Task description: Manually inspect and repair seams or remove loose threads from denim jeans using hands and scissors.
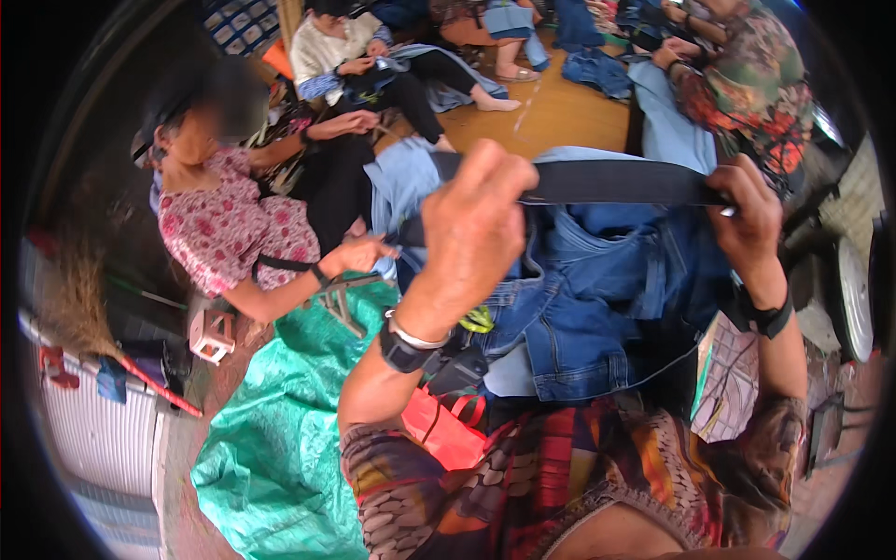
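Note:
A wide black band [621, 183] stretches sideways between my two raised hands. My left hand [476, 229] is closed around its left end, with the knuckles up. The right hand [749, 210] pinches the other end between thumb and fingers, where a small shiny spot shows. Light blue denim shows along the band's upper edge; whether it is joined to the band is unclear. Below, dark blue jeans [583, 327] lie heaped across my lap. My left hand hides part of the pile.
A person in a floral top [238, 219] sits close at my left, one hand near the denim. Other people sit around a yellowish floor [579, 117] with jeans. Green plastic sheeting [280, 439], a red bag [443, 425], a small stool [212, 334] and a broom [79, 308] are at the left.

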### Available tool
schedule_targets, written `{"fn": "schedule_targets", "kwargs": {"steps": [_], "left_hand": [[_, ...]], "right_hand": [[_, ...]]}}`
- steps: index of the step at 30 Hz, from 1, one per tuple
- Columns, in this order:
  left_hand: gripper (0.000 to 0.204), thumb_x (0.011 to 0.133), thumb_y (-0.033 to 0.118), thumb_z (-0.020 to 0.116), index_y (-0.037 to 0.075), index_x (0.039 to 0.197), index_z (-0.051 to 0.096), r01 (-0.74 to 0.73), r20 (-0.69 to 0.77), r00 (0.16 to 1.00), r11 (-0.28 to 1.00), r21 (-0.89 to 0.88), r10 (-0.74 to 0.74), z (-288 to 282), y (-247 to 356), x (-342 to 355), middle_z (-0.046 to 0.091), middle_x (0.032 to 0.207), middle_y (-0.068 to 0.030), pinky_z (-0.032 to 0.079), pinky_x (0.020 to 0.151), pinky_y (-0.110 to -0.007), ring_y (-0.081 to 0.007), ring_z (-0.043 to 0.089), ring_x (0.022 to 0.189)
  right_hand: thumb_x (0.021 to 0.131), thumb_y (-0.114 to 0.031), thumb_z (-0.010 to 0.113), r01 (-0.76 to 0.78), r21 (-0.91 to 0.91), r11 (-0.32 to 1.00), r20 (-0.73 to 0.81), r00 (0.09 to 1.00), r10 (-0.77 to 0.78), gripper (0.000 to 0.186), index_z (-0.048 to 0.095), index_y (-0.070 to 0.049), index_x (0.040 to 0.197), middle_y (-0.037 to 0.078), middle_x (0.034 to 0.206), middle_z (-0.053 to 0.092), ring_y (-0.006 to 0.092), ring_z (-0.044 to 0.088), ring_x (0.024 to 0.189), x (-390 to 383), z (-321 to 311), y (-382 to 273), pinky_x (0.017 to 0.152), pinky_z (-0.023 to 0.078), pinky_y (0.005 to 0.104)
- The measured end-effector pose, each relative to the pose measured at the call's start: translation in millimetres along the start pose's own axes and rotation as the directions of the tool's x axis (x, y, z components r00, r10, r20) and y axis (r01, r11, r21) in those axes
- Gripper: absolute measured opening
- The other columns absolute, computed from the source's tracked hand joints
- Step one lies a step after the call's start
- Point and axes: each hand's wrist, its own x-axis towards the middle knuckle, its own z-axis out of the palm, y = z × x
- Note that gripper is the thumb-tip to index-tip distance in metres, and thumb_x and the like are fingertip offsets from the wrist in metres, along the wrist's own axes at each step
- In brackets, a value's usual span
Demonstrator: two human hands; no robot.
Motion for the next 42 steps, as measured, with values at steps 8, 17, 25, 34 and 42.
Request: {"fn": "schedule_targets", "kwargs": {"steps": [8,17,25,34,42], "left_hand": [[0.029,0.054,-0.015,0.052,0.004,0.076,0.051,0.051,0.187,0.981,0.998,-0.032,-0.044,19.5,-5.0,-85.1,0.047,0.076,-0.0099,0.044,0.054,-0.036,-0.0294,0.054,0.065],[0.029,0.053,-0.016,0.051,0.005,0.073,0.052,0.210,0.083,0.975,0.977,-0.037,-0.207,7.7,22.8,-134.1,0.050,0.074,-0.0107,0.042,0.052,-0.035,-0.0279,0.053,0.063],[0.031,0.052,-0.019,0.047,0.003,0.074,0.048,0.296,0.096,0.951,0.955,-0.013,-0.294,6.4,19.7,-158.5,0.048,0.076,-0.0111,0.042,0.061,-0.030,-0.0251,0.051,0.069],[0.030,0.051,-0.017,0.045,0.003,0.072,0.046,0.364,0.104,0.927,0.931,-0.022,-0.360,15.0,22.9,-180.7,0.047,0.076,-0.0113,0.041,0.061,-0.032,-0.0266,0.049,0.070],[0.027,0.052,-0.014,0.050,0.004,0.072,0.049,0.420,0.003,0.907,0.905,-0.066,-0.421,24.9,31.4,-196.5,0.050,0.073,-0.0120,0.042,0.058,-0.035,-0.0282,0.052,0.066]], "right_hand": [[0.052,0.005,0.065,-0.202,-0.050,0.978,0.292,0.934,0.208,0.045,0.056,-0.006,0.094,0.008,0.087,0.055,0.0277,0.057,0.085,-102.8,29.4,5.1,0.069,0.047,0.0387],[0.051,0.013,0.052,-0.393,0.035,0.919,0.107,0.916,0.388,0.042,0.055,-0.002,0.090,0.010,0.080,0.055,0.0281,0.059,0.071,-159.2,15.4,1.9,0.061,0.047,0.0315],[0.053,0.011,0.054,-0.308,0.095,0.947,0.037,0.951,0.306,0.043,0.055,0.000,0.094,0.013,0.087,0.059,0.0298,0.060,0.078,-160.2,10.1,-11.6,0.065,0.049,0.0325],[0.056,0.009,0.059,-0.324,0.099,0.941,-0.026,0.944,0.328,0.040,0.056,-0.001,0.094,0.012,0.086,0.060,0.0287,0.060,0.077,-166.7,10.2,-21.0,0.064,0.048,0.0318],[0.059,0.005,0.061,-0.413,0.084,0.907,0.032,0.911,0.412,0.035,0.056,0.001,0.094,0.015,0.087,0.060,0.0304,0.060,0.081,-183.8,3.3,-26.9,0.073,0.047,0.0328]]}}
